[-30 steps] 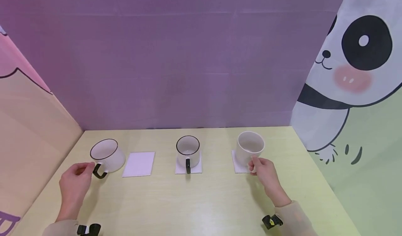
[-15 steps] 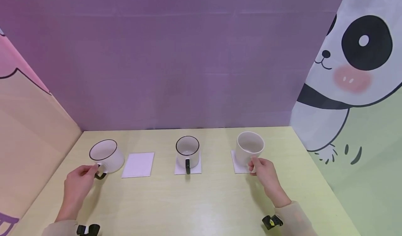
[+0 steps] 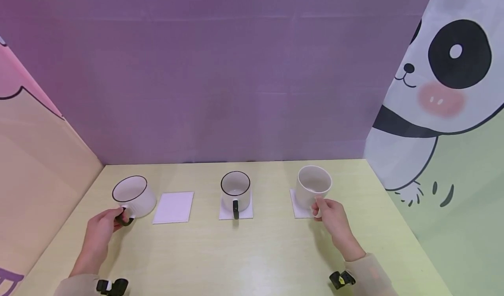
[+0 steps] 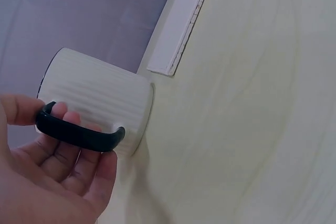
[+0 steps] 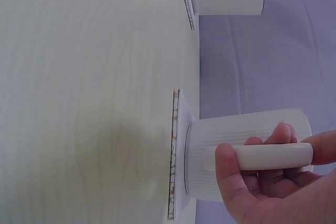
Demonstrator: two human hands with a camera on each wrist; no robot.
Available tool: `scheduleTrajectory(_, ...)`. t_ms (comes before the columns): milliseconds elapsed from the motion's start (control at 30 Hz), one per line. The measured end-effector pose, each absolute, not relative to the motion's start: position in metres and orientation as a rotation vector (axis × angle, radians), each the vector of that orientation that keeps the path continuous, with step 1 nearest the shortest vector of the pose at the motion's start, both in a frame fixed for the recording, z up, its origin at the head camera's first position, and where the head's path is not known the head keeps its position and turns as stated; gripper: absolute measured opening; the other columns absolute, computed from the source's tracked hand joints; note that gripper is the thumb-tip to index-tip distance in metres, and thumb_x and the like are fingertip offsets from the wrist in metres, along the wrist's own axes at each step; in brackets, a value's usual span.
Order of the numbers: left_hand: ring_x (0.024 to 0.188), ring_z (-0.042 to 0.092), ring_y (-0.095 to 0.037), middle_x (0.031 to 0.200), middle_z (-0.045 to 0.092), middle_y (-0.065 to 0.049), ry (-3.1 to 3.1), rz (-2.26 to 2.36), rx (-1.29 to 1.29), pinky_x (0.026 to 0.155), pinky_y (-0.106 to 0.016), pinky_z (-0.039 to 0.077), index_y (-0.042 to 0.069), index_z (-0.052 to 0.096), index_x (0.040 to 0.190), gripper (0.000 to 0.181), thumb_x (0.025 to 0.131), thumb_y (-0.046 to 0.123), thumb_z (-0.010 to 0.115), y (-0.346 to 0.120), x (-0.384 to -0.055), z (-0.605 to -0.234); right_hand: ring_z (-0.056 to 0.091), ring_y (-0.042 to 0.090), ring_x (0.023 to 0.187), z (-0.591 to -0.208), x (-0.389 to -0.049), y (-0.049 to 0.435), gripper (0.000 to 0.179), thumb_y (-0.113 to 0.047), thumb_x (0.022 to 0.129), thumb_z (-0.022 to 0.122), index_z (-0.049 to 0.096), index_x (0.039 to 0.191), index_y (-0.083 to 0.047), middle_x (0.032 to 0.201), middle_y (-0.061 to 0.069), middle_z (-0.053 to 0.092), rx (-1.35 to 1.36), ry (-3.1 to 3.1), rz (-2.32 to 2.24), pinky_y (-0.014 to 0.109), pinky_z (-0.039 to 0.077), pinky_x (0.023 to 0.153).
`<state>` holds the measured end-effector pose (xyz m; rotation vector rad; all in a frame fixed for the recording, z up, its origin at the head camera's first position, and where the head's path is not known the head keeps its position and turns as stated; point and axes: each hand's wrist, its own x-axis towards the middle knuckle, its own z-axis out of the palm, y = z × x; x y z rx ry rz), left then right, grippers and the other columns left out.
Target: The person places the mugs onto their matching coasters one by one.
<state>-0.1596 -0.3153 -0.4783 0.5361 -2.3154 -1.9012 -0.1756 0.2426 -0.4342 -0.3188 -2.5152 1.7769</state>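
At the table's left stands a white mug point(image 3: 134, 195) with a black rim and black handle point(image 4: 79, 134). My left hand point(image 3: 103, 227) grips that handle, fingers hooked through the loop and thumb at its upper end. Just right of this mug lies a white square coaster point(image 3: 173, 208), apart from it. My right hand point(image 3: 334, 215) holds the white handle point(image 5: 273, 157) of an all-white mug point(image 3: 313, 182) on another coaster point(image 3: 298, 211). That mug's base rests on its coaster in the right wrist view.
Between the hands, a second black-rimmed white mug point(image 3: 235, 186) stands on a coaster point(image 3: 249, 213), its black handle towards me. A purple cloth point(image 3: 236, 77) hangs behind the pale wooden table point(image 3: 220, 261). Printed cloth panels point(image 3: 464, 169) flank both sides.
My left hand has moved right and closed its fingers round the black handle of the left mug. The right hand and all mugs have stayed in place.
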Motion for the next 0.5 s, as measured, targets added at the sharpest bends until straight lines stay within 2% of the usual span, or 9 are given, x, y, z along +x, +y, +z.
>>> scheduleTrajectory(133, 0.076, 0.06, -0.005, 0.077, 0.063, 0.007, -2.318, -1.946, 0.513, 0.072, -0.017, 0.052, 0.008, 0.07, 0.085, 0.039, 0.108, 0.025, 0.044, -0.3169, -0.1593, -0.4803, 0.058, 0.017, 0.081, -0.434, -0.1752, 0.2423, 0.037, -0.02, 0.109, 0.047, 0.064, 0.092, 0.008, 0.081, 0.006, 0.062, -0.317, -2.514, 1.779, 0.03, 0.057, 0.074)
scheduleTrajectory(367, 0.078, 0.058, -0.005, 0.078, 0.061, 0.007, -2.401, -1.879, 0.478, 0.073, -0.019, 0.051, 0.004, 0.068, 0.085, 0.045, 0.11, 0.027, 0.039, -0.3172, -0.1586, -0.4785, 0.057, 0.017, 0.082, -0.431, -0.1737, 0.2433, 0.037, -0.02, 0.109, 0.047, 0.064, 0.094, 0.009, 0.079, 0.005, 0.062, -0.318, -2.529, 1.8, 0.031, 0.057, 0.075)
scheduleTrajectory(500, 0.078, 0.057, -0.005, 0.078, 0.061, 0.007, -2.418, -1.851, 0.464, 0.072, -0.019, 0.05, 0.002, 0.068, 0.086, 0.046, 0.11, 0.027, 0.038, -0.3164, -0.1576, -0.4762, 0.056, 0.019, 0.083, -0.4287, -0.1747, 0.2467, 0.036, -0.02, 0.109, 0.047, 0.063, 0.096, 0.01, 0.079, 0.005, 0.06, -0.303, -2.553, 1.846, 0.036, 0.057, 0.08)
